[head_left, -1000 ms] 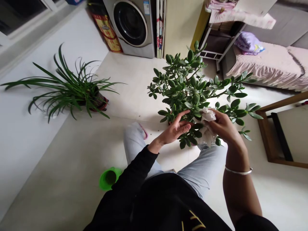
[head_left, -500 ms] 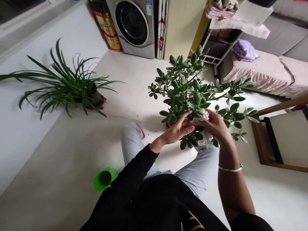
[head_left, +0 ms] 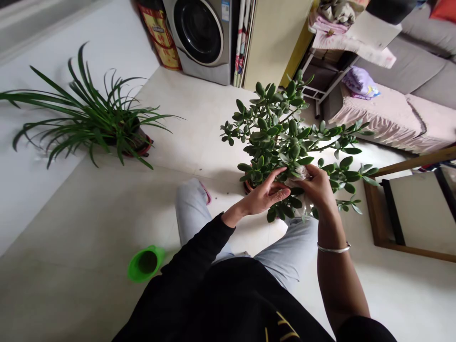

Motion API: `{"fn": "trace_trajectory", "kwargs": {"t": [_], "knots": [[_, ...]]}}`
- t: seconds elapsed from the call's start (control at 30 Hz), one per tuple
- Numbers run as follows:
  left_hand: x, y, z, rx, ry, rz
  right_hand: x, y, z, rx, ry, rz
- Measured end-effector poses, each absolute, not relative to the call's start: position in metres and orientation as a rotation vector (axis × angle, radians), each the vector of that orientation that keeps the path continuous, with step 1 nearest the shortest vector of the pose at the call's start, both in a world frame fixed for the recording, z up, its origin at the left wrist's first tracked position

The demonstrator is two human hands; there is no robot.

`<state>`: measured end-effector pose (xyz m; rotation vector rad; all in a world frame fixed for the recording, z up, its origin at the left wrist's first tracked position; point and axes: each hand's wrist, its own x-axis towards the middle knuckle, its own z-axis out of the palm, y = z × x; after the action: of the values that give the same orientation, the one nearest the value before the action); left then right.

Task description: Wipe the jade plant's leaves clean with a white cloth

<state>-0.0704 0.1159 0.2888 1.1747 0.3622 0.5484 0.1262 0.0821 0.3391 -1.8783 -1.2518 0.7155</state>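
Observation:
A potted jade plant (head_left: 281,133) with thick round leaves stands on the pale floor just beyond my knees. My left hand (head_left: 265,194) reaches in from the left, fingers spread, its fingertips resting on a leaf near the plant's middle. My right hand (head_left: 317,187) is closed on a crumpled white tissue (head_left: 297,173) and presses it against the leaves beside my left fingertips. A silver bangle (head_left: 333,248) circles my right wrist. The plant's pot is mostly hidden under the foliage.
A long-leaved potted plant (head_left: 92,123) stands at the left by the wall. A green watering can (head_left: 144,262) lies on the floor near my left elbow. A washing machine (head_left: 201,35) is at the back, a sofa (head_left: 399,114) at the right, a wooden frame (head_left: 377,223) beside it.
My right hand with the tissue has slid a little left and deeper into the leaves, closer to my left fingertips. The view has drifted, shifting everything slightly.

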Motion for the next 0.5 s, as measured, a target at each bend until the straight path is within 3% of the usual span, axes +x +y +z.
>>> {"fn": "trace_trajectory", "kwargs": {"t": [0.3, 0.5], "knots": [[-0.069, 0.116, 0.292, 1.177, 0.349, 0.584, 0.124, 0.075, 0.349, -2.021, -1.298, 0.528], [-0.07, 0.115, 0.295, 1.209, 0.361, 0.585, 0.122, 0.066, 0.358, -1.99, -1.397, 0.573]]}}
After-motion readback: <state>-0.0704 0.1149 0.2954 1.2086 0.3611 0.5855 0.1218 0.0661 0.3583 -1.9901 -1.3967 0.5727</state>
